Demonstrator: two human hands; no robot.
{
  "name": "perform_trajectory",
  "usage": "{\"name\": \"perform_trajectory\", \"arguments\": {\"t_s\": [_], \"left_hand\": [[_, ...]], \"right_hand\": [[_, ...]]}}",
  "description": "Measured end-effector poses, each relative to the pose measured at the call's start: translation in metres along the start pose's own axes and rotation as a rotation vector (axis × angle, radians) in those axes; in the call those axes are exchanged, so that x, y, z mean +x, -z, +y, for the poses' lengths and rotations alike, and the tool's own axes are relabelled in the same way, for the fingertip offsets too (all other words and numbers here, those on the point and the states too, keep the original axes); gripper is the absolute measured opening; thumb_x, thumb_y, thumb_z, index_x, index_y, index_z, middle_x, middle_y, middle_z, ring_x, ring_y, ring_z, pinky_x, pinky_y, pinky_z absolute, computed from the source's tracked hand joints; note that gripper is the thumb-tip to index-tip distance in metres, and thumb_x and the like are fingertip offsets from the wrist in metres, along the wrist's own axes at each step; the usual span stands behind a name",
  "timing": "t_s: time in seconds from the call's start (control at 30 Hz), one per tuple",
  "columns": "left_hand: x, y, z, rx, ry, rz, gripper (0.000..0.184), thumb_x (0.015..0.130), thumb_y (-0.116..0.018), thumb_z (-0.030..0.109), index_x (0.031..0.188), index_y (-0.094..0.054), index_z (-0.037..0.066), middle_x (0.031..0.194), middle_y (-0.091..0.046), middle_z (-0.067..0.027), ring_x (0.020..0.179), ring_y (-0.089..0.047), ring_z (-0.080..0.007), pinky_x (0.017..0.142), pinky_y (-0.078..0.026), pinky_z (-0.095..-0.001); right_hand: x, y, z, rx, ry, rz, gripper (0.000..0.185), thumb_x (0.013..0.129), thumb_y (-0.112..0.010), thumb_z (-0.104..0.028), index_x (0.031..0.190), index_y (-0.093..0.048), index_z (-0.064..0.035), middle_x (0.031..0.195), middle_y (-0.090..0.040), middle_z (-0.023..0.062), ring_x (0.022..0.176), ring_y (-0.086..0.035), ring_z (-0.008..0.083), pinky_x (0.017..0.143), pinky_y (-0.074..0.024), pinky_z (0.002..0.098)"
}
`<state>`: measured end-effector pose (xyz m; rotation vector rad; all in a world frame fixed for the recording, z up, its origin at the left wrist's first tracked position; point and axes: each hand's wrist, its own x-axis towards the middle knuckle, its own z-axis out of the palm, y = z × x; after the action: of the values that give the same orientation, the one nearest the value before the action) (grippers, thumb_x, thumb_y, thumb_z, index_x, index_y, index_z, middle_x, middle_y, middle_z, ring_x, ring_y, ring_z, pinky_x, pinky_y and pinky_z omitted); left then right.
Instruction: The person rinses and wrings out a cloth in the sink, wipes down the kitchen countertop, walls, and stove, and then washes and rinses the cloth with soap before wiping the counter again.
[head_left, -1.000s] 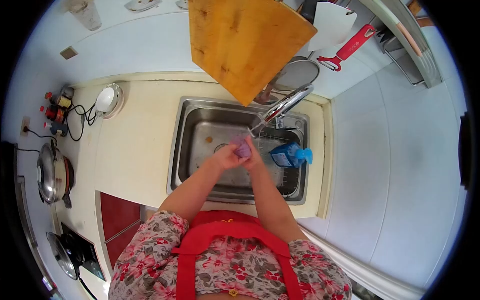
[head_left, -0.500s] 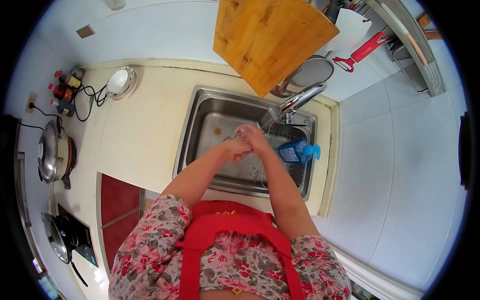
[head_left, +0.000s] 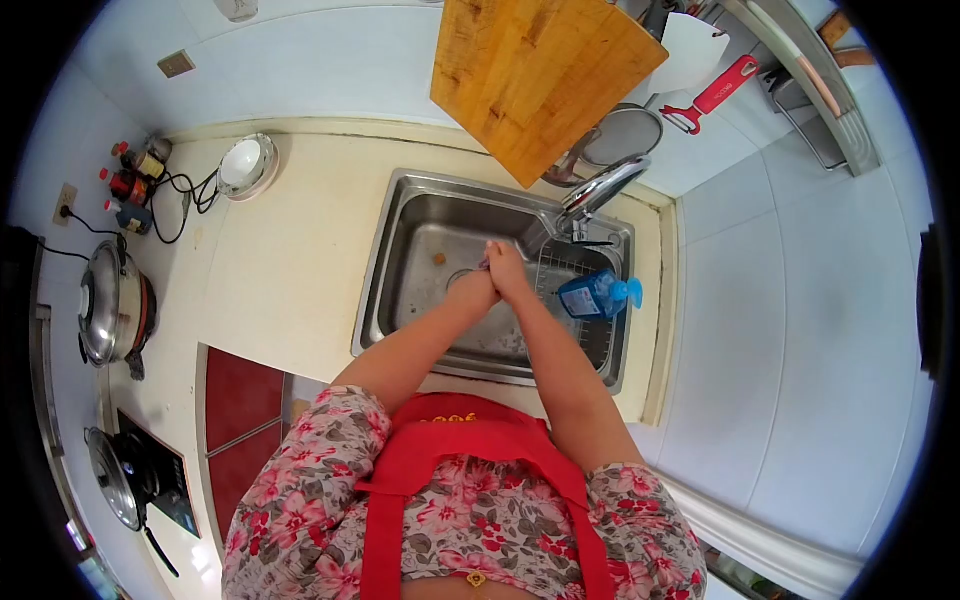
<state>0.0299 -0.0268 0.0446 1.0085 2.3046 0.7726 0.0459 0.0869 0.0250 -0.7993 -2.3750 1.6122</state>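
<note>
Over the steel sink (head_left: 365, 290), my two hands are pressed together, apart from the sink floor as far as I can tell. My left hand (head_left: 473, 291) is closed, its fingers mostly hidden against the other hand. Wrapped over from the right, my right hand (head_left: 508, 268) is closed too. A small pale purplish patch shows between them; I cannot make out what it is. Just right of the hands, a blue pump bottle (head_left: 592, 297) leans on a wire rack (head_left: 560, 262) in the sink. Above it is the chrome faucet (head_left: 603, 190), with no clear stream visible.
A small brown piece (head_left: 439, 259) lies on the sink floor. Behind the sink stand a wooden cutting board (head_left: 545, 80) and a strainer (head_left: 625, 135); a red peeler (head_left: 722, 88) hangs nearby. Stacked bowls (head_left: 243, 168), sauce bottles (head_left: 127, 186) and a lidded pot (head_left: 108, 303) are at left.
My hands have drawn closer together and turned, with the right hand now more over the left. The water streak seen by the faucet earlier no longer shows clearly. The view shifted slightly.
</note>
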Motion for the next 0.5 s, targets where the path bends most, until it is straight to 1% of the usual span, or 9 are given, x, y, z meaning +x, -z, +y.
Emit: {"name": "perform_trajectory", "arguments": {"t_s": [0.07, 0.17, 0.2, 0.27, 0.3, 0.37, 0.4, 0.47, 0.5], "left_hand": [[-0.004, 0.001, 0.001, 0.101, 0.08, 0.004, 0.021, 0.084, -0.06, 0.025, 0.087, -0.07, 0.008, 0.087, -0.069, -0.016, 0.08, -0.066, -0.0341, 0.071, -0.051, -0.046], [-0.009, -0.004, -0.005, 0.213, 0.039, 0.092, 0.021, 0.084, -0.059, 0.026, 0.086, -0.071, 0.009, 0.085, -0.07, -0.0155, 0.08, -0.067, -0.0336, 0.07, -0.051, -0.0454], [-0.008, -0.004, -0.005, 0.213, 0.036, 0.094, 0.021, 0.084, -0.059, 0.026, 0.086, -0.071, 0.009, 0.085, -0.07, -0.0155, 0.08, -0.067, -0.0336, 0.07, -0.051, -0.0454], [-0.004, -0.002, -0.006, 0.317, 0.01, -0.016, 0.023, 0.083, -0.061, 0.027, 0.086, -0.07, 0.006, 0.086, -0.069, -0.0165, 0.08, -0.067, -0.0332, 0.07, -0.052, -0.0455], [-0.005, 0.001, -0.006, 0.319, 0.008, -0.015, 0.023, 0.083, -0.061, 0.027, 0.086, -0.07, 0.006, 0.086, -0.069, -0.0165, 0.08, -0.067, -0.0332, 0.07, -0.052, -0.0455], [-0.006, 0.013, -0.007, 0.099, 0.065, 0.056, 0.022, 0.08, -0.064, 0.026, 0.078, -0.068, 0.004, 0.082, -0.07, -0.0148, 0.077, -0.068, -0.027, 0.066, -0.053, -0.0402], [-0.001, 0.017, -0.012, 0.101, 0.063, 0.056, 0.022, 0.08, -0.064, 0.026, 0.078, -0.068, 0.004, 0.082, -0.07, -0.0148, 0.077, -0.068, -0.027, 0.066, -0.053, -0.0402], [0.012, 0.022, -0.023, -0.485, 0.31, -0.347, 0.017, 0.081, -0.065, 0.022, 0.081, -0.066, 0.005, 0.077, -0.068, -0.0075, 0.068, -0.066, -0.0188, 0.057, -0.052, -0.0341], [0.008, 0.027, -0.018, -0.484, 0.311, -0.344, 0.017, 0.081, -0.065, 0.022, 0.081, -0.066, 0.005, 0.077, -0.068, -0.0075, 0.068, -0.066, -0.0188, 0.057, -0.052, -0.0341]], "right_hand": [[-0.004, -0.001, 0.0, -0.101, 0.002, 0.022, 0.042, 0.097, -0.044, -0.03, 0.085, -0.064, 0.0046, 0.082, -0.064, 0.025, 0.078, -0.06, 0.0414, 0.073, -0.0454, 0.0455], [-0.002, -0.015, 0.024, -0.342, 0.105, 0.18, 0.039, 0.094, -0.049, -0.03, 0.077, -0.061, 0.0033, 0.073, -0.064, 0.0145, 0.064, -0.059, 0.0276, 0.064, -0.0456, 0.0385], [-0.002, -0.015, 0.028, -0.343, 0.106, 0.182, 0.039, 0.094, -0.049, -0.03, 0.077, -0.061, 0.0033, 0.073, -0.064, 0.0145, 0.064, -0.059, 0.0276, 0.064, -0.0456, 0.0385], [0.003, -0.013, 0.036, -0.017, -0.218, 0.069, 0.033, 0.092, -0.052, -0.026, 0.075, -0.063, 0.0008, 0.076, -0.066, 0.0143, 0.066, -0.061, 0.0277, 0.064, -0.0451, 0.041], [0.002, -0.007, 0.035, -0.016, -0.217, 0.071, 0.033, 0.092, -0.052, -0.026, 0.075, -0.063, 0.0008, 0.076, -0.066, 0.0143, 0.066, -0.061, 0.0277, 0.064, -0.0451, 0.041], [-0.002, 0.011, 0.025, 0.509, -0.264, -0.181, 0.021, 0.09, -0.057, -0.02, 0.084, -0.066, -0.0018, 0.089, -0.069, 0.0137, 0.08, -0.064, 0.0259, 0.071, -0.0489, 0.04], [-0.007, 0.017, 0.02, 0.511, -0.262, -0.179, 0.021, 0.09, -0.057, -0.02, 0.084, -0.066, -0.0018, 0.089, -0.069, 0.0137, 0.08, -0.064, 0.0259, 0.071, -0.0489, 0.04], [-0.016, 0.024, 0.01, 1.028, -0.293, -0.288, 0.022, 0.089, -0.06, -0.015, 0.104, -0.064, -0.0002, 0.106, -0.067, 0.0143, 0.099, -0.064, 0.0251, 0.086, -0.0509, 0.038], [-0.024, 0.027, -0.004, 1.028, -0.292, -0.291, 0.022, 0.089, -0.06, -0.015, 0.104, -0.064, -0.0002, 0.106, -0.067, 0.0143, 0.099, -0.064, 0.0251, 0.086, -0.0509, 0.038]]}}
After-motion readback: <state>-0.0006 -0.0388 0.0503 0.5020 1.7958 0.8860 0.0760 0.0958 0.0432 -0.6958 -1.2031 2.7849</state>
